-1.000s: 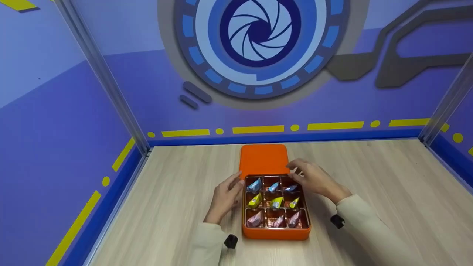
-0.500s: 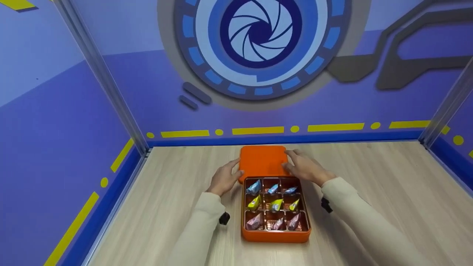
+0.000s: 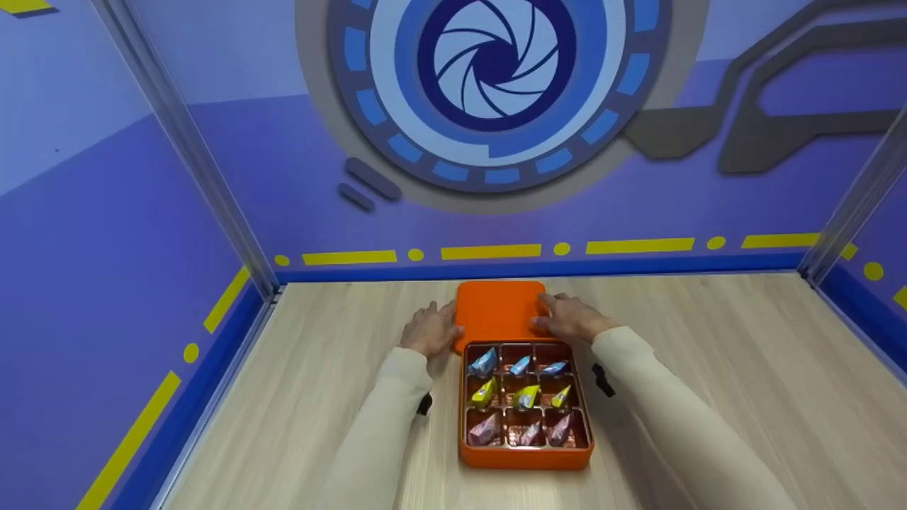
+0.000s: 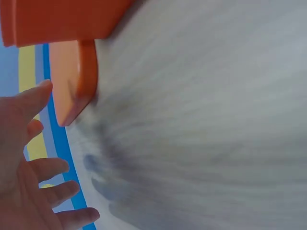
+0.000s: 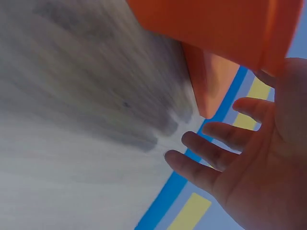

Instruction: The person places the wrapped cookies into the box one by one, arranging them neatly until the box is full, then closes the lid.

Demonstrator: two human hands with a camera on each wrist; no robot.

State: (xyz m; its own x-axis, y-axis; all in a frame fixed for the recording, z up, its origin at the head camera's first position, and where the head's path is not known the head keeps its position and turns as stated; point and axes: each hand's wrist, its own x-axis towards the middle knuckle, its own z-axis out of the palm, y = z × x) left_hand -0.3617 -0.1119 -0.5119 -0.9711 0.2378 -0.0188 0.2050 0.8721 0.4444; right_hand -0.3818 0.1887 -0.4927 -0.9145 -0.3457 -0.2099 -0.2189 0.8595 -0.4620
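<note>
An orange box [image 3: 524, 459] stands on the table with its top off. A tray with square compartments fills it, each one holding a small wrapped sweet: blue ones [image 3: 483, 363] in the back row, yellow ones [image 3: 526, 397] in the middle, pink ones [image 3: 484, 429] in front. Directly behind the box lies its orange lid [image 3: 496, 309]. My left hand [image 3: 429, 330] is at the lid's left side, its fingers spread and loosely straight in the left wrist view. At the opposite side is my right hand [image 3: 572, 317], thumb and fingertips at the lid's edge, fingers loosely extended.
The pale wooden table [image 3: 708, 368] runs back to a blue-purple printed wall [image 3: 241, 177]. Metal posts [image 3: 191, 156] stand at the back corners. Black straps [image 3: 602, 380] show at the cuffs.
Both hands have moved back from the rear corners of the box to the two sides of the lid. Box and sweets look unchanged; the view has shifted slightly.
</note>
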